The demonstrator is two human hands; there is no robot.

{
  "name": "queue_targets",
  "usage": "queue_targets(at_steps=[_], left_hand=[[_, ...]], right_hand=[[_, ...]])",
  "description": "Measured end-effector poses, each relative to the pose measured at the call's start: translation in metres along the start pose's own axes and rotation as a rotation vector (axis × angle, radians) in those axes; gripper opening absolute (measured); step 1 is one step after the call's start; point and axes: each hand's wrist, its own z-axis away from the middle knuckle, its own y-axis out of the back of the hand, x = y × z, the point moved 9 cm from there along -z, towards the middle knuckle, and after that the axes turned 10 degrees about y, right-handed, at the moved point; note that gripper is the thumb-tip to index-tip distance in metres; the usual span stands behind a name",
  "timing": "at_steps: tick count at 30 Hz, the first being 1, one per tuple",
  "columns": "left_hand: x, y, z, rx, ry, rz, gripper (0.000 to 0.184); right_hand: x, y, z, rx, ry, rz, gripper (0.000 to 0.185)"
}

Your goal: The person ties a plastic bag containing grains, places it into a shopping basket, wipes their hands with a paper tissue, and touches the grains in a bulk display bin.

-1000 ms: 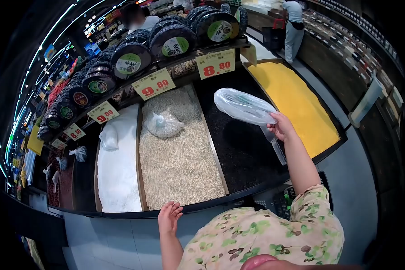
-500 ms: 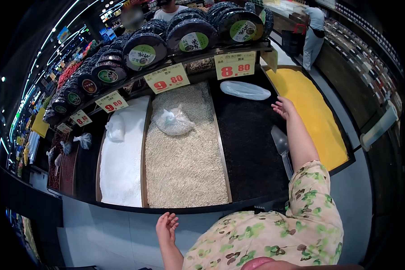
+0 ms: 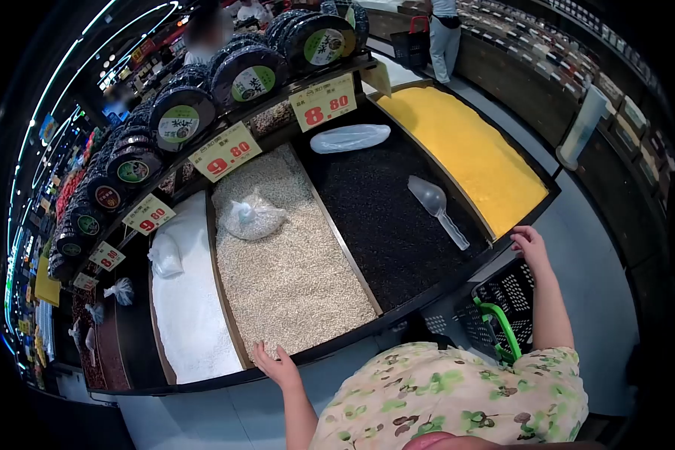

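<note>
My left hand is open, fingers apart and holding nothing, at the front edge of the bin of pale grain. Whether it touches the rim I cannot tell. Over by the front corner of the yellow grain bin, my right hand is open too, with nothing in it. A clear plastic scoop lies on the black grain between the hands. Farther back on that grain rests a long, clear plastic bundle. A knotted clear bag sits on the pale grain.
Below my right arm stands a black shopping basket with a green handle. White grain fills a bin to the left. Price signs and round dark packages line the back. A person stands beyond, near a red-handled basket.
My right hand has drawn back from over the black grain to the yellow bin's front corner. My left hand has come up to the pale grain bin's edge. The view has turned right.
</note>
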Motion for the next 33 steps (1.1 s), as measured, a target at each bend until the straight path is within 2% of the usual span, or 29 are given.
queue_targets(at_steps=[3,5,7,8,9,11,12,16,21,23,25,33], left_hand=[[0.025,-0.011,-0.004,0.091,-0.178,-0.322,0.049],[0.012,-0.030,-0.007,-0.017,-0.209,-0.387,0.055],[0.007,-0.038,-0.004,-0.054,-0.249,-0.489,0.057],[-0.003,-0.042,-0.001,-0.103,-0.254,-0.519,0.058],[-0.008,-0.042,0.000,-0.091,-0.271,-0.499,0.058],[-0.014,-0.042,-0.001,-0.056,-0.292,-0.455,0.058],[-0.016,-0.042,-0.001,-0.049,-0.298,-0.451,0.057],[-0.022,-0.044,-0.001,-0.042,-0.292,-0.467,0.057],[-0.018,-0.043,0.000,-0.033,-0.268,-0.498,0.058],[-0.013,-0.039,-0.001,-0.045,-0.233,-0.513,0.057],[-0.019,-0.043,-0.001,-0.044,-0.216,-0.526,0.056],[-0.017,-0.043,-0.001,-0.035,-0.212,-0.552,0.055]], right_hand=[[0.061,0.029,0.099,0.020,0.127,0.504,0.035],[0.097,0.031,0.166,-0.029,-0.088,0.633,0.050],[0.106,0.011,0.218,-0.182,-0.122,0.814,0.064],[0.089,0.003,0.234,-0.118,-0.005,0.966,0.074],[0.082,-0.001,0.240,-0.121,0.032,0.972,0.073],[0.126,0.021,0.238,0.046,-0.028,0.924,0.066],[0.136,0.027,0.236,0.006,-0.193,0.903,0.048],[0.159,0.028,0.221,-0.107,-0.193,0.970,0.024],[0.164,0.011,0.231,-0.060,-0.144,0.944,0.026],[0.161,-0.011,0.244,-0.134,-0.117,0.898,0.030],[0.180,-0.035,0.259,-0.187,-0.004,0.891,0.027],[0.135,-0.048,0.322,-0.335,-0.006,0.841,0.034]])
